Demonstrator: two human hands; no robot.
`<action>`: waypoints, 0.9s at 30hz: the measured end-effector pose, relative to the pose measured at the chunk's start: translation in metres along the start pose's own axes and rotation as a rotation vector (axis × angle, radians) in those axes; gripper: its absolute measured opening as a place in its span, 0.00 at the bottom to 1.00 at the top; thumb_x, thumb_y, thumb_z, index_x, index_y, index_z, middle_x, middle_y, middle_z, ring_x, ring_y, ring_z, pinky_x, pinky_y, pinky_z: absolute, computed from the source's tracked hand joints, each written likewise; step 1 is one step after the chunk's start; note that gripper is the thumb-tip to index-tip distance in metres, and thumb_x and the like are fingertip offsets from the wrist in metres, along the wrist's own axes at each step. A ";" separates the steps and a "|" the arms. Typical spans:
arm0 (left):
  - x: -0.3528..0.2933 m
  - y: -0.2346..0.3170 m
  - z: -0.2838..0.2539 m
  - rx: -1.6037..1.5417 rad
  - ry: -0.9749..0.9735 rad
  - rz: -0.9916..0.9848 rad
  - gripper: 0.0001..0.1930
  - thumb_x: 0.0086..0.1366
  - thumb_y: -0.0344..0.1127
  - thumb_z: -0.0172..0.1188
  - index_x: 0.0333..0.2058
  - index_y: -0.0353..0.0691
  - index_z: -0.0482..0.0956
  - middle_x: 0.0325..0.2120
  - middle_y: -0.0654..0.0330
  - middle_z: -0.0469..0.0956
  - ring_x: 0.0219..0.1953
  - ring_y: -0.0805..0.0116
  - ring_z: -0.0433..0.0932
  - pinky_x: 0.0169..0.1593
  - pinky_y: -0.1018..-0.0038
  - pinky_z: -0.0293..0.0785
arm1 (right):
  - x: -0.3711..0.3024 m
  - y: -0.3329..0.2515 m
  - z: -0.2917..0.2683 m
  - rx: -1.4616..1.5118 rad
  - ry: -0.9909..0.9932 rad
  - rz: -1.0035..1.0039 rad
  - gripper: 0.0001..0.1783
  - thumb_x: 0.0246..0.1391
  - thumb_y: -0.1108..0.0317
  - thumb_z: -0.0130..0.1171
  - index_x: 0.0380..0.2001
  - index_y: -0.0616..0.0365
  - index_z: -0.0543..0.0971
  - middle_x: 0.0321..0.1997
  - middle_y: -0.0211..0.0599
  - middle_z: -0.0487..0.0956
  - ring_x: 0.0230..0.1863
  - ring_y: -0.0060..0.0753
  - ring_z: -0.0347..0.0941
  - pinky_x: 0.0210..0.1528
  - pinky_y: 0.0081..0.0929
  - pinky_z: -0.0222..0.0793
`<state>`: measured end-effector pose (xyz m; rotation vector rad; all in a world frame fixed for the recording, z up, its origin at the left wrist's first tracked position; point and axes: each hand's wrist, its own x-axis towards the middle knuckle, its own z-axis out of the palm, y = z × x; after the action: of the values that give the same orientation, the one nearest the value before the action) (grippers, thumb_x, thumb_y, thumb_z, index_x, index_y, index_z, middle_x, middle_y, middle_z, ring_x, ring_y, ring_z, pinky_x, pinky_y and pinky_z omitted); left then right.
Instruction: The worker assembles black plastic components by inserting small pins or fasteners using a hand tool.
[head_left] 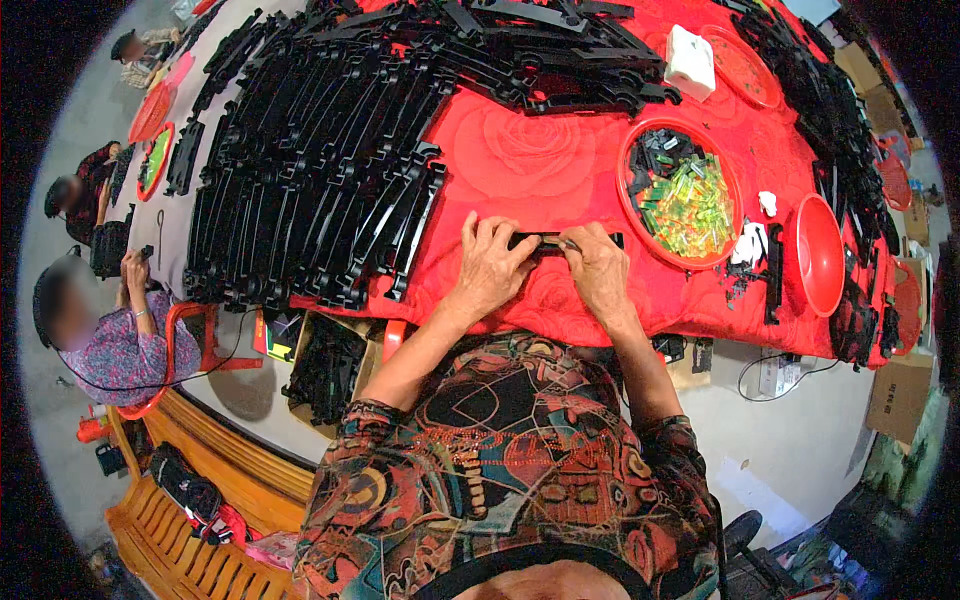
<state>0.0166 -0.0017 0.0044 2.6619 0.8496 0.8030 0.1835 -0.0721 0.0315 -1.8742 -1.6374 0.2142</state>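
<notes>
A long black plastic strip (528, 238) lies crosswise on the red tablecloth in front of me. My left hand (490, 262) grips its left part, thumb and fingertips closed around it. Over its right part, my right hand (598, 268) has thumb and forefinger pinched at the middle of the strip; whether a tiny part sits between those fingertips is too small to tell. To the right stands a red bowl (628, 205) holding small green, yellow and orange pieces with black bits beside them. Rows of similar black plastic strips (310, 190) are stacked at my left.
More black strips (560, 60) cover the far side. A tissue pack (690, 62) and tilted red basin (818, 255) are on the right, with crumpled tissue (748, 245) and black scraps. A seated person (145, 335) works at the left, near a wooden bench (190, 520).
</notes>
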 end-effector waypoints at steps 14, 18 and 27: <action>0.001 -0.002 0.006 -0.005 0.030 0.036 0.17 0.47 0.30 0.59 0.39 0.45 0.76 0.38 0.56 0.69 0.45 0.57 0.66 0.55 0.50 0.54 | -0.007 0.002 0.020 0.109 0.144 0.092 0.06 0.45 0.75 0.56 0.30 0.59 0.74 0.30 0.44 0.74 0.31 0.50 0.73 0.30 0.42 0.67; 0.001 0.000 0.004 0.058 0.040 0.048 0.19 0.45 0.29 0.59 0.41 0.47 0.76 0.37 0.57 0.69 0.44 0.58 0.67 0.54 0.52 0.56 | -0.014 -0.005 0.020 0.052 0.131 0.019 0.10 0.45 0.75 0.56 0.34 0.58 0.73 0.34 0.43 0.74 0.32 0.51 0.73 0.29 0.42 0.69; -0.001 0.001 0.010 0.072 0.076 0.041 0.17 0.49 0.28 0.57 0.41 0.48 0.77 0.35 0.58 0.70 0.41 0.58 0.68 0.51 0.56 0.59 | -0.020 -0.007 0.010 -0.066 -0.022 -0.004 0.22 0.42 0.75 0.56 0.44 0.53 0.70 0.42 0.41 0.70 0.31 0.50 0.74 0.29 0.41 0.72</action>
<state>0.0218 -0.0033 -0.0036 2.7355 0.8598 0.9047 0.1678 -0.0874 0.0218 -1.9236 -1.6815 0.1813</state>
